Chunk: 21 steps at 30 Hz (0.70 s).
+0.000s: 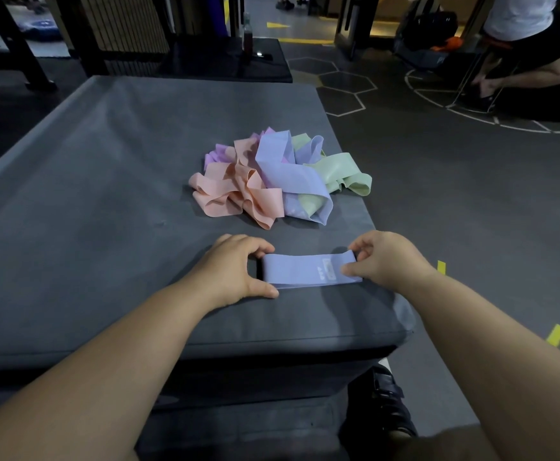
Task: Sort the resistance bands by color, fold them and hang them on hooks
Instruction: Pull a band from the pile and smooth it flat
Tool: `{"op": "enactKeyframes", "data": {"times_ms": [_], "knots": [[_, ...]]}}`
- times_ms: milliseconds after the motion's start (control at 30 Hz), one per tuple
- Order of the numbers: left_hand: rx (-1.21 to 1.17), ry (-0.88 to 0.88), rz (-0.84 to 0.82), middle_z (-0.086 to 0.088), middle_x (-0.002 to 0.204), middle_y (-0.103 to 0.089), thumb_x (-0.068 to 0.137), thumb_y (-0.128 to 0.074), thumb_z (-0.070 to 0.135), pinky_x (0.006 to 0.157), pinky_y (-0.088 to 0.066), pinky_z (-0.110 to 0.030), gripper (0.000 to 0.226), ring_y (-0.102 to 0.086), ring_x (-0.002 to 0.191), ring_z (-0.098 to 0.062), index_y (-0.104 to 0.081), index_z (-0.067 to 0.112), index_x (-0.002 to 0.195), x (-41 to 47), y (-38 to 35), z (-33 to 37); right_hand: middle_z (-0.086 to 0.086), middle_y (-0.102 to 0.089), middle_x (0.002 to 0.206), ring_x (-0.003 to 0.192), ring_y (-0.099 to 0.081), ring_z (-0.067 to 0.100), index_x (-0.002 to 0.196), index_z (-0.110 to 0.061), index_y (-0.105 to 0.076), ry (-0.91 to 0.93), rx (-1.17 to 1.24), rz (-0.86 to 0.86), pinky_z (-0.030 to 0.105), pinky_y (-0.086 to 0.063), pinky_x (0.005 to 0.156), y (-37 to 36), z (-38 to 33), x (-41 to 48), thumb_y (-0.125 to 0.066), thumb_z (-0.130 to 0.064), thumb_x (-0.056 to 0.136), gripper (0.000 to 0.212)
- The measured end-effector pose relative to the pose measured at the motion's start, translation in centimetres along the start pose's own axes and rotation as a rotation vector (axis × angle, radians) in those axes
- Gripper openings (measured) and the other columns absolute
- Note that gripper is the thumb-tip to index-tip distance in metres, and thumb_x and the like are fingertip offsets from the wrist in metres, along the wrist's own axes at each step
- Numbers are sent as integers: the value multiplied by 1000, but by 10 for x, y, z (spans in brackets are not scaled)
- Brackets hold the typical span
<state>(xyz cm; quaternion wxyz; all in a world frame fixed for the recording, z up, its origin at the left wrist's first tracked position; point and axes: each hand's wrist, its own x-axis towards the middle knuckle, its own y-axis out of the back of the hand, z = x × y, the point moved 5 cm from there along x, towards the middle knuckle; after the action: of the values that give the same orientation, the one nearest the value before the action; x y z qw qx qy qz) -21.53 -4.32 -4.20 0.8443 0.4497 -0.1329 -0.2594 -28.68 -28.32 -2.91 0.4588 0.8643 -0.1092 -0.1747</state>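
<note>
A head-worn camera looks down at a grey padded counter (72, 194) in a dim gym.

Near the front edge, the left hand (235, 271) curls over the left end of a periwinkle resistance band (305, 271), with the fingers on the far side and the thumb at the near edge. The band lies flat on the counter between the two hands, its small printed label facing up. The right hand (385, 257) pinches the band's right end, thumb on top and fingers hooked around the looped end.

Behind the hands, near the middle of the counter, sits a tangled pile of bands. From left to right it holds pink-lilac bands (217, 156), peach bands (232, 194), more periwinkle bands (285, 168) and pale green bands (345, 171), all overlapping one another.

The task looks to be at an early stage. Only one band lies apart from the pile, smoothed out and apparently ready to fold. The colours in the pile are mixed, and no separate colour groups can be seen. No folded bands show anywhere, and no hooks are in view (they may be outside the frame), so nearly all the sorting, folding and hanging remains to be done.

At the far right, a strip of yellow tape (556, 334) marks the floor, and a seated person (538, 44) is partly in view at the top corner.
</note>
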Motion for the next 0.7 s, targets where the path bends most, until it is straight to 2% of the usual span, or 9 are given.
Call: {"op": "enactKeyframes", "data": {"times_ms": [100, 267, 367, 467, 567, 700], "knots": [[-15, 7, 1, 20, 102, -54, 57, -90, 42, 90, -37, -24, 76, -42, 104, -9, -58, 33, 125, 0, 1, -1, -10, -63, 81, 80, -59, 14, 96, -22, -62, -7, -6, -2, 27, -48, 72, 0, 0, 0, -80, -25, 73, 30], [24, 2, -27, 18, 102, -52, 57, -87, 50, 88, -36, -24, 64, -41, 104, -9, -62, 36, 115, 0, -1, 0, -9, -62, 79, 71, -56, 9, 90, -23, -58, 17, 10, 12, 22, -42, 60, 1, -3, 1, -81, -21, 71, 30], [-8, 25, -20, 19, 100, -49, 67, -76, 60, 93, -36, -25, 56, -41, 107, -10, -63, 35, 116, 2, -3, -2, -9, -59, 76, 69, -54, 9, 91, -22, -56, 16, 22, 3, 21, -41, 58, 0, -4, 2, -80, -19, 71, 31], [-15, 21, 32, 18, 96, -49, 81, -69, 49, 91, -36, -25, 37, -46, 109, -14, -66, 32, 113, 3, -3, -2, -9, -56, 76, 69, -53, 9, 97, -21, -55, 2, 54, -18, 19, -39, 57, -1, -5, 2, -79, -16, 73, 34], [26, 34, 38, 16, 103, -49, 81, -73, 38, 88, -32, -23, 36, -43, 110, -11, -63, 32, 115, -1, -3, 1, -8, -56, 77, 67, -53, 4, 104, -21, -62, -19, 137, -60, 17, -38, 57, -2, -6, 2, -78, -11, 75, 35], [31, 63, 60, 16, 105, -49, 78, -75, 39, 90, -33, -23, 41, -43, 113, -12, -62, 32, 116, -1, -2, 2, -8, -58, 64, 52, -49, 6, 85, -19, -70, -25, 177, -82, 19, -40, 55, -1, -4, 2, -76, -9, 77, 14]]}}
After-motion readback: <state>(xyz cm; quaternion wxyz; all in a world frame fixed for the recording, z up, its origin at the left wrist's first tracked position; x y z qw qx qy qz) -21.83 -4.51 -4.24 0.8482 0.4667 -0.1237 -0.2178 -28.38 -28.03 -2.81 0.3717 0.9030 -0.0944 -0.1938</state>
